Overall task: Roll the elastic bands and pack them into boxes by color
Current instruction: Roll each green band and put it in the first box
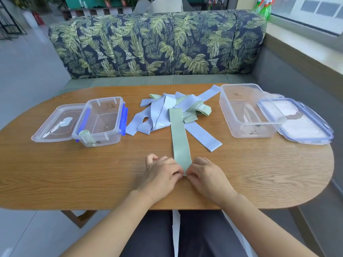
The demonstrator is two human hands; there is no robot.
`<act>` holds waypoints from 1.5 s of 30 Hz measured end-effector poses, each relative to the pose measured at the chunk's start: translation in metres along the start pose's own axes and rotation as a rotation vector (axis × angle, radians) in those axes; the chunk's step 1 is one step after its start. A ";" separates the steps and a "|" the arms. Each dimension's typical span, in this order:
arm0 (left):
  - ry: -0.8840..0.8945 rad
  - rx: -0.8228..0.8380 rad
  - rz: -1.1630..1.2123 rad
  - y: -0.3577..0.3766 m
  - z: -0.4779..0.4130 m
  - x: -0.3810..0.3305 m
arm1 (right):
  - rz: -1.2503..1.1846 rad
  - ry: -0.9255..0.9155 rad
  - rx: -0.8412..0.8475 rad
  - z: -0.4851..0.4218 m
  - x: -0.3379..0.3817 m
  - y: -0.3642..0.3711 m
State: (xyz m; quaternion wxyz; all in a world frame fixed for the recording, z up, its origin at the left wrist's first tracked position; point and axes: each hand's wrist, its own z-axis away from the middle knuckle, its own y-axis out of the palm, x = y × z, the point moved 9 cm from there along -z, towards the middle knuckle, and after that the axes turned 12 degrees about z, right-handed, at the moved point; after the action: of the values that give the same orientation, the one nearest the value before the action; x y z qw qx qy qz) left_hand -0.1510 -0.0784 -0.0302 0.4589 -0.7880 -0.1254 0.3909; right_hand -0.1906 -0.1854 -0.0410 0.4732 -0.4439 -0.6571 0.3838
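Observation:
A green elastic band (179, 138) lies flat and straight on the wooden table (74, 173), running from the pile toward me. My left hand (160, 175) and my right hand (206, 175) pinch its near end from either side. Behind it sits a tangled pile of blue bands (159, 112) and green bands (196, 110). The clear box on the left (101, 120) has blue clips and holds one rolled green band (86, 135) in its front corner. The larger clear box on the right (246, 110) holds no bands.
The left box's lid (55, 123) lies beside it on the left. The right box's lid (300, 121) leans under its right side near the table's edge. A leaf-patterned sofa (157, 45) stands behind the table; a wall and window are on the right.

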 end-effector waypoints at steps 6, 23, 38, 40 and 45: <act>-0.159 0.121 0.135 0.004 0.000 0.014 | -0.198 0.163 0.198 -0.006 -0.014 0.004; -0.309 0.145 0.113 -0.001 -0.010 0.019 | -0.208 0.407 0.522 -0.029 -0.029 0.010; 0.063 -0.012 0.029 -0.002 0.002 -0.007 | -0.252 0.397 0.535 -0.027 -0.027 0.009; -0.035 0.026 0.094 0.000 0.001 0.001 | -0.278 0.375 0.511 -0.025 -0.026 0.007; -0.065 0.071 0.109 0.004 0.000 0.006 | -0.321 0.344 0.428 -0.018 -0.026 0.004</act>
State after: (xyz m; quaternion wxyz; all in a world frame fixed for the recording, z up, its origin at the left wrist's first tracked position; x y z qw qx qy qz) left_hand -0.1477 -0.0771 -0.0371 0.4604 -0.7637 -0.0834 0.4448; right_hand -0.1677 -0.2073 -0.0476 0.7145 -0.2833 -0.5334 0.3531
